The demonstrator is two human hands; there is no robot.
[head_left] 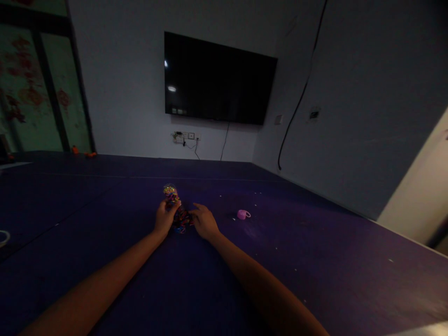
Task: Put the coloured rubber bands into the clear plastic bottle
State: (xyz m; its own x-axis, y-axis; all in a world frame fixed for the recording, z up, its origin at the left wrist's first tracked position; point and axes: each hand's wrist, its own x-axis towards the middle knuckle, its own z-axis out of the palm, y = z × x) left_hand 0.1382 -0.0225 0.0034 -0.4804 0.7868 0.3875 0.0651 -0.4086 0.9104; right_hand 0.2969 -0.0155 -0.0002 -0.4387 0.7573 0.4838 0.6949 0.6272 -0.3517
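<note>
Yellow and pink at the top, darker and more mixed lower down: observed a small see-through container (170,189) holding tiny multicoloured pieces, gripped near the middle of the view by the left hand (166,217), with thumb and fingers closed around it. Could not examine the lower part, hidden by that hand. Recorded a loose heap of small pieces (180,227), in blue, red and dark tones, on the floor (273,289) between left hand and right hand (205,221). Found the latter loosely bent at the right side of the heap, index finger extended toward the container; cannot tell whether pinching any piece. Noted to the right, well apart from the heap, a pink cap (241,214) with a loop at its side. Found the floor dark purple, crossed by thin seams and dotted with white specks (390,260). Logged a wide, dark television (220,79) on the pale wall (129,74), above sockets (191,136) with wires. Traced a long black cable (305,86) down the right-hand wall. Saw greenish door panels (61,107) with red decorations at far left, near small orange items (91,154). Rated the lighting dim, brighter toward the right edge.
</note>
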